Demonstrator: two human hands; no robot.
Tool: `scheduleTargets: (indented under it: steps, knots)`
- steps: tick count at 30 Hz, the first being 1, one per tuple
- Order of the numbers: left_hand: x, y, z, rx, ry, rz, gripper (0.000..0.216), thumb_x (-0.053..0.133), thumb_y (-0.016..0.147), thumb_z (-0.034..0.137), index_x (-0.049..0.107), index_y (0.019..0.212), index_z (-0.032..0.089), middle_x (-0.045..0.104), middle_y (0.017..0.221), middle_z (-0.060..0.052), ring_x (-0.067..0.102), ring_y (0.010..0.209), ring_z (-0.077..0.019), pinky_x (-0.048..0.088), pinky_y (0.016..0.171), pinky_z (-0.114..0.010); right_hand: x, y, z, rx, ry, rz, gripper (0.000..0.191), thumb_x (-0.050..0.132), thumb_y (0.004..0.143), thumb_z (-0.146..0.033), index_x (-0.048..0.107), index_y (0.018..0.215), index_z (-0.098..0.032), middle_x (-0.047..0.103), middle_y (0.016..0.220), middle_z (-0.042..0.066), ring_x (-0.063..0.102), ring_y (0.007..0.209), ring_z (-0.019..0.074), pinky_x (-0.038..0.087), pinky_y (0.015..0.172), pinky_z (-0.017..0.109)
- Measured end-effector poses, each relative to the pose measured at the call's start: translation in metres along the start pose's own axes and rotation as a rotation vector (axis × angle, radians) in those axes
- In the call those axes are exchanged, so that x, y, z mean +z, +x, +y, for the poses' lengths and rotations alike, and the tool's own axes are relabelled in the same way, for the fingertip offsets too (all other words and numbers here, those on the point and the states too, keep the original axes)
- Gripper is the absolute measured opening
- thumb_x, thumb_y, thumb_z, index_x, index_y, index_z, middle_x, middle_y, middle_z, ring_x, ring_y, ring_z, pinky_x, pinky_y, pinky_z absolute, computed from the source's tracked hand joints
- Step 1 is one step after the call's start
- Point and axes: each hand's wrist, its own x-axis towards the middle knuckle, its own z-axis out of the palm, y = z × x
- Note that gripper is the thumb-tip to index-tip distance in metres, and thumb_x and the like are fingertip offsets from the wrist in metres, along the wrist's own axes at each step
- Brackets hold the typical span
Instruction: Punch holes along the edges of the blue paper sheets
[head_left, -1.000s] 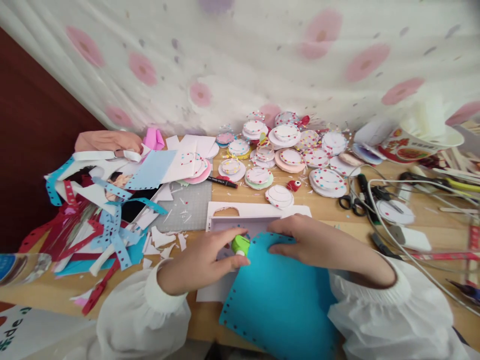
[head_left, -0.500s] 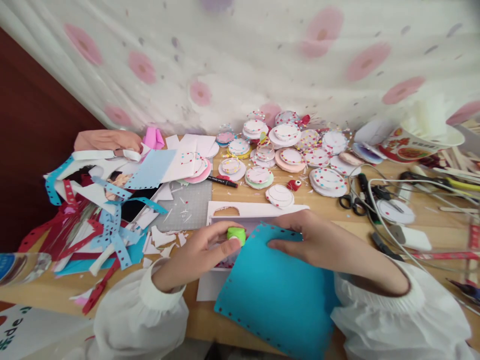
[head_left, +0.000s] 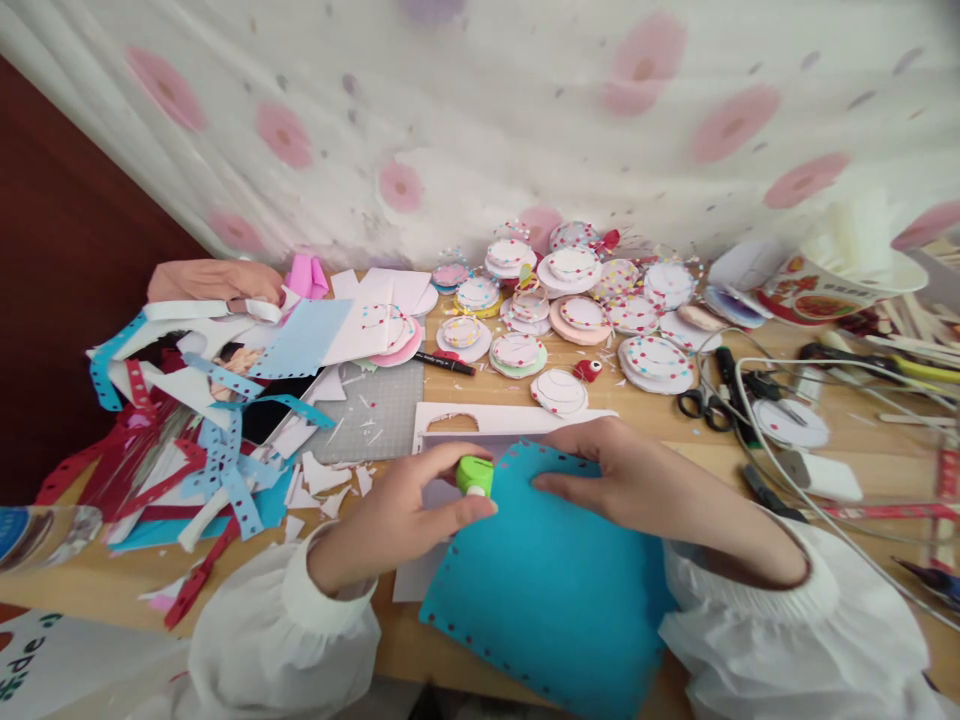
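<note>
A blue paper sheet (head_left: 555,580) with punched holes along its edges lies tilted at the table's front edge. My left hand (head_left: 405,515) pinches a small green hole punch (head_left: 475,475) set on the sheet's upper left edge. My right hand (head_left: 637,485) grips the sheet's top edge, with its fingers curled over it. Under the sheet lies a white card (head_left: 487,420) with a cut-out arc.
Stacks of dotted paper circles (head_left: 570,300) fill the back of the table. Cut paper strips and scraps (head_left: 210,420) pile up at the left. Black scissors (head_left: 701,400), a black marker (head_left: 442,362), cables (head_left: 780,440) and a printed bowl (head_left: 817,290) lie to the right.
The blue sheet has turned a little and slid left under the punch. My left hand with the green punch has shifted along the sheet's edge. My right hand stays on the sheet.
</note>
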Motion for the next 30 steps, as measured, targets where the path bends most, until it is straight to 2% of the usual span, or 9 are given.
scheduleTargets:
  steps: [3, 6, 12, 16, 23, 30]
  knots:
    - [0.002, 0.0, 0.002, 0.041, 0.103, -0.002, 0.039, 0.065, 0.08, 0.044, 0.061, 0.112, 0.022, 0.067, 0.109, -0.002, 0.06, 0.102, -0.0209, 0.048, 0.086, -0.027, 0.002, 0.001, -0.001, -0.017, -0.019, -0.016, 0.018, 0.057, 0.083, -0.031, 0.07, 0.087, -0.02, 0.069, 0.074, 0.001, 0.06, 0.064, 0.0166, 0.04, 0.054, 0.024]
    - [0.005, -0.001, 0.003, 0.048, 0.144, -0.001, 0.037, 0.064, 0.08, 0.045, 0.062, 0.107, 0.02, 0.069, 0.102, -0.003, 0.062, 0.097, -0.0203, 0.049, 0.08, -0.026, 0.005, 0.001, -0.003, -0.05, -0.016, -0.012, 0.016, 0.057, 0.083, -0.03, 0.069, 0.087, -0.019, 0.069, 0.076, 0.002, 0.06, 0.066, 0.0166, 0.04, 0.056, 0.024]
    - [0.011, -0.001, 0.004, 0.014, 0.123, 0.034, 0.042, 0.068, 0.076, 0.045, 0.061, 0.106, 0.017, 0.069, 0.094, -0.003, 0.062, 0.089, -0.0192, 0.049, 0.076, -0.026, 0.006, 0.0, -0.007, -0.088, 0.027, -0.071, 0.013, 0.055, 0.084, -0.025, 0.066, 0.082, -0.018, 0.066, 0.071, 0.0, 0.056, 0.063, 0.0138, 0.038, 0.056, 0.024]
    - [0.013, 0.0, 0.004, 0.027, 0.107, 0.033, 0.037, 0.069, 0.075, 0.044, 0.062, 0.1, 0.017, 0.068, 0.086, -0.001, 0.062, 0.081, -0.018, 0.05, 0.072, -0.025, 0.006, 0.0, -0.007, -0.091, 0.039, -0.071, 0.013, 0.056, 0.084, -0.025, 0.066, 0.08, -0.018, 0.066, 0.07, 0.0, 0.056, 0.063, 0.0141, 0.037, 0.056, 0.024]
    - [0.014, 0.0, 0.004, 0.062, 0.096, 0.072, 0.035, 0.071, 0.074, 0.042, 0.064, 0.097, 0.017, 0.069, 0.085, -0.002, 0.062, 0.08, -0.0182, 0.049, 0.071, -0.025, 0.006, 0.0, -0.008, -0.093, 0.068, -0.066, 0.013, 0.056, 0.084, -0.025, 0.066, 0.081, -0.018, 0.067, 0.071, 0.0, 0.057, 0.064, 0.0138, 0.039, 0.057, 0.023]
    - [0.02, -0.001, 0.001, 0.079, 0.131, 0.176, 0.032, 0.069, 0.076, 0.04, 0.064, 0.095, 0.015, 0.07, 0.086, -0.004, 0.062, 0.081, -0.0198, 0.048, 0.072, -0.027, 0.006, 0.001, -0.007, -0.084, 0.076, -0.051, 0.015, 0.056, 0.084, -0.028, 0.068, 0.087, -0.019, 0.07, 0.078, 0.001, 0.06, 0.069, 0.0159, 0.042, 0.06, 0.024]
